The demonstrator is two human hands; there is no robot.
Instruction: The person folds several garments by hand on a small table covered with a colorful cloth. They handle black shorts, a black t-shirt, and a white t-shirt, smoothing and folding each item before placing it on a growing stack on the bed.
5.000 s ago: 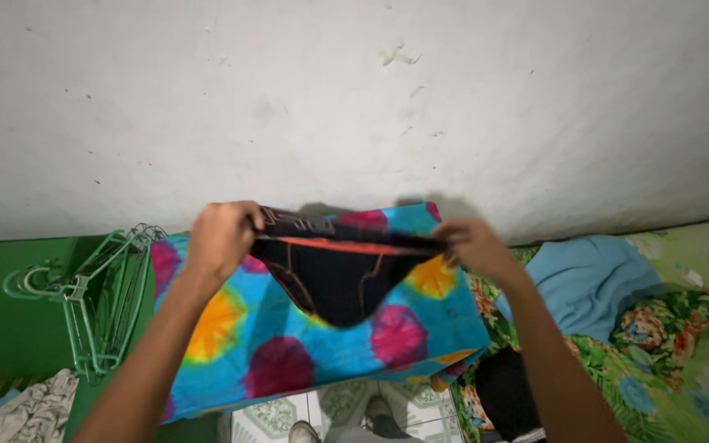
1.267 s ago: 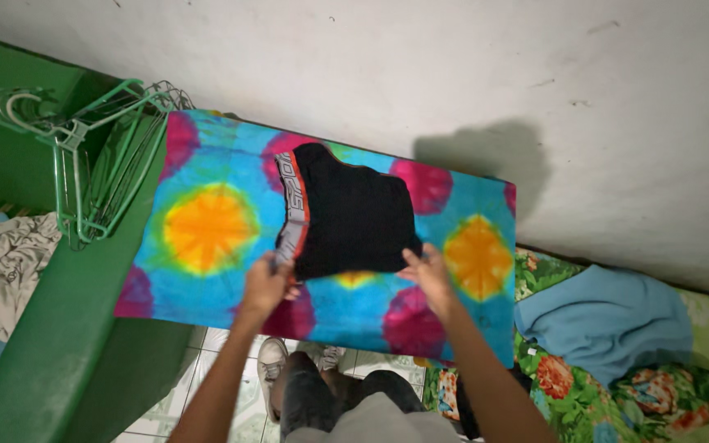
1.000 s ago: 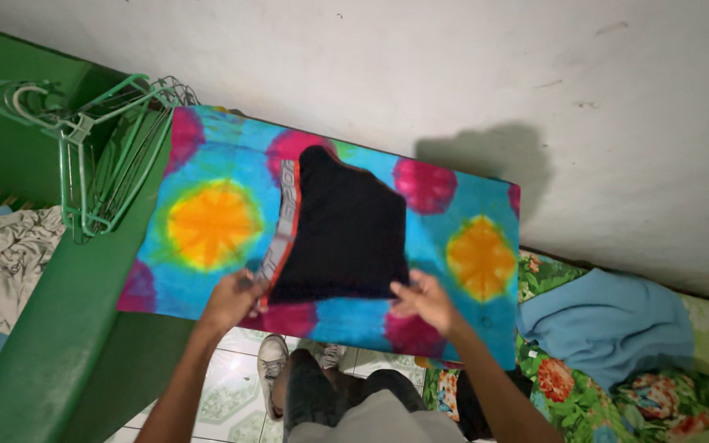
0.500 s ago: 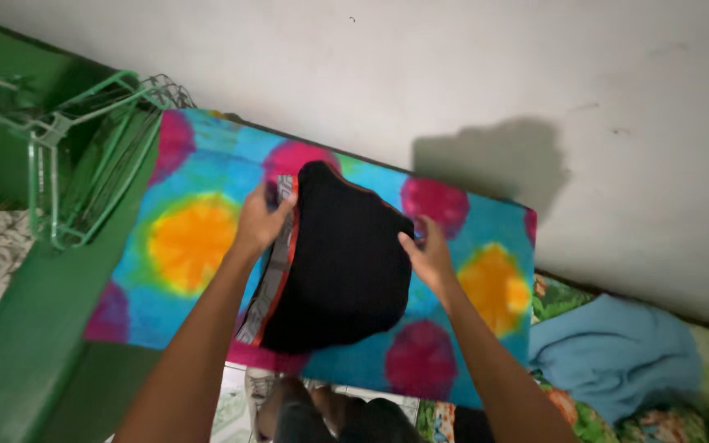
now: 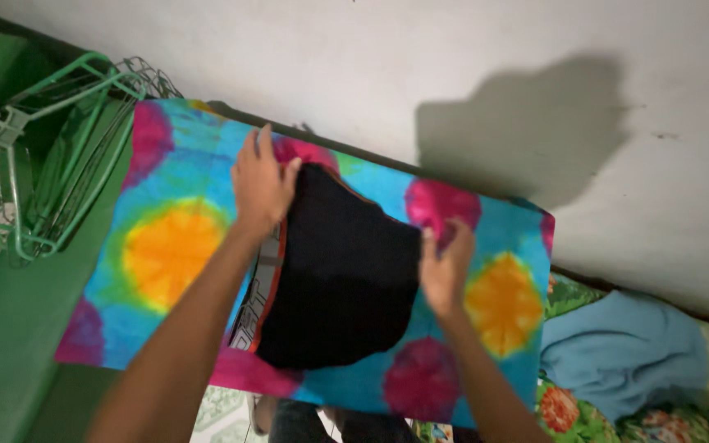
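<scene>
Both hands have slid up the folded black garment [image 5: 346,271]; fingers pinch its far corners.

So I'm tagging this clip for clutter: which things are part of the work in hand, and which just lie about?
In hand:
left hand
right hand
black garment
tie-dye cloth under it

Lying about:
green hangers
blue cloth
floral fabric

The garment [image 5: 346,271] lies on the cloth [image 5: 166,246], hangers [image 5: 51,164] to its left.
</scene>
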